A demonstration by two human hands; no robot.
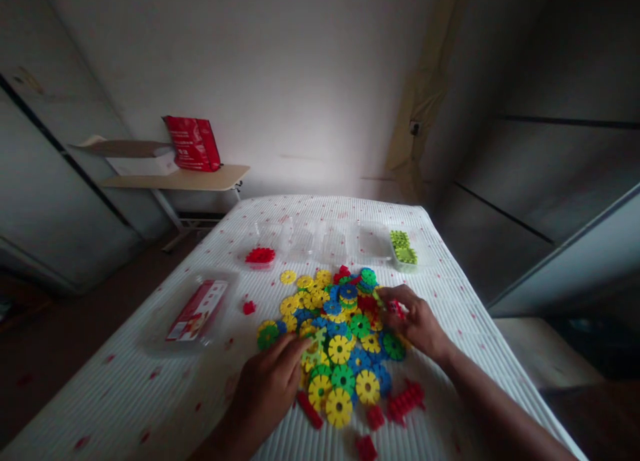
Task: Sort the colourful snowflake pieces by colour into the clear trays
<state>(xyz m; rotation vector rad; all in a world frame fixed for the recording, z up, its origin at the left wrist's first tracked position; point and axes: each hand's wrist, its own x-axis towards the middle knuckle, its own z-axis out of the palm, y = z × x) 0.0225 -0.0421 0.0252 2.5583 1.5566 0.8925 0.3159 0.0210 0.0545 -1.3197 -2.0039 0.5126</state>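
Observation:
A pile of round toothed plastic discs (340, 334) in yellow, blue, green and red lies on a white table cover (150, 387). My left hand (265, 387) rests on the pile's near left edge, its fingers bent onto a light green piece (314, 355). At the pile's right side my right hand (417, 321) is curled round a small red piece (396, 307). Red connector pieces (406, 401) lie loose at the near side of the pile.
Clear plastic trays (320, 237) stand at the table's far side, one with red discs (260, 255), one with light green pieces (404, 247). A clear box with a red card (197, 309) lies at the left. A side table with a red bag (193, 144) stands beyond.

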